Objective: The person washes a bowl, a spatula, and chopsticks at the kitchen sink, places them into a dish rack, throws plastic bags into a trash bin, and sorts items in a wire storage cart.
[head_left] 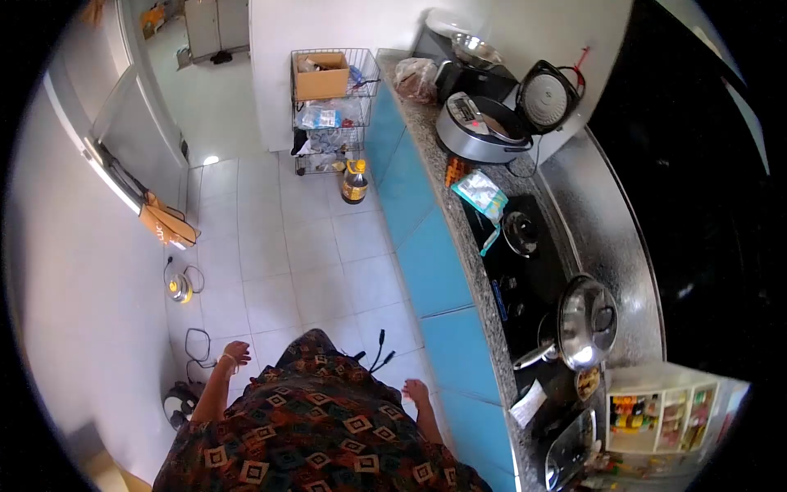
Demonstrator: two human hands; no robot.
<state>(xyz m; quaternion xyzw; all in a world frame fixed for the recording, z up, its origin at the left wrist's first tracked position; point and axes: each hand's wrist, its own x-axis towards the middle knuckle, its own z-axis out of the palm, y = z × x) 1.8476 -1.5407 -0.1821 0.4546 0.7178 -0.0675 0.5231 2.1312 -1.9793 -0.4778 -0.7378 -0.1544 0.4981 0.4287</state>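
My left hand (236, 353) hangs beside my body above the tiled floor, loosely open with nothing in it. A band circles that wrist. On the other side, my right hand (416, 391) hangs near the blue cabinet doors (456, 353), its fingers loosely apart and holding nothing. The nearest things on the counter to the right are a lidded steel pan (587, 321) on the black stove and a white folded paper or cloth (528, 403). Both hands are apart from the counter.
A rice cooker (484, 146) stands with its lid raised, near a teal-and-white packet (480, 195). An oil bottle (354, 182) stands on the floor by a wire rack (334, 115). Cables (197, 344) lie at left. A door (139, 139) stands at the far left.
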